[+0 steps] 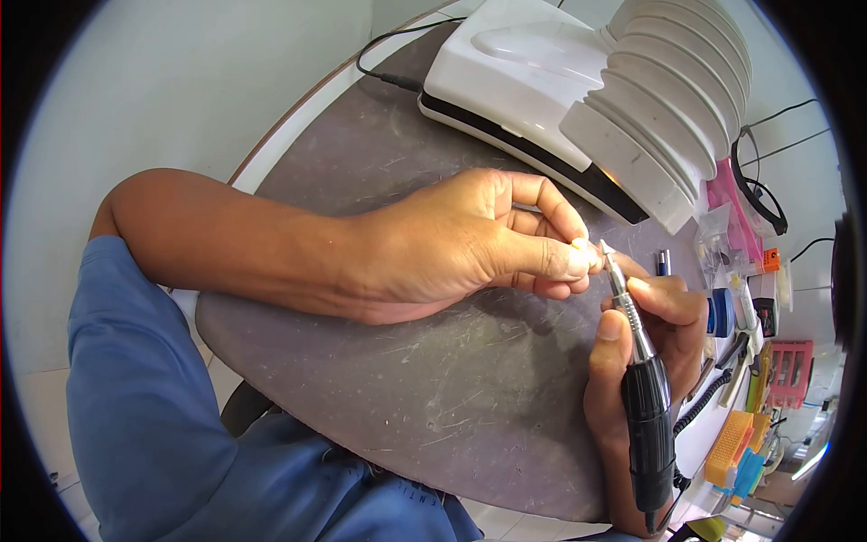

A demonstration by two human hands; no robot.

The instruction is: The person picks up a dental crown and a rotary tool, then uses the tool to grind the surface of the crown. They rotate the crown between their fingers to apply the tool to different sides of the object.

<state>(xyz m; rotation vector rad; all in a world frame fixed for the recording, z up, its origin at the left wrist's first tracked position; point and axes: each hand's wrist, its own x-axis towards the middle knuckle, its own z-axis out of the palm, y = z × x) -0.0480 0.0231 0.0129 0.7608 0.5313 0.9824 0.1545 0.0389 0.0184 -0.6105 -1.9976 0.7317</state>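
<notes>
A black and silver rotary handpiece lies in my right hand, thumb and fingers closed around its metal front part. Its narrow nose points up and left, with a small whitish bit at the end. My left hand comes in from the left, its thumb and fingertips pinched on a small pale piece, mostly hidden by the fingers. The bit is right at these fingertips. Both hands are over the scratched grey tabletop.
Beyond my hands stands a white machine with a ribbed white hood and a lit spot beneath. Along the right are a coiled black cord, an orange block, a pink rack and plastic bags. A wall borders the left.
</notes>
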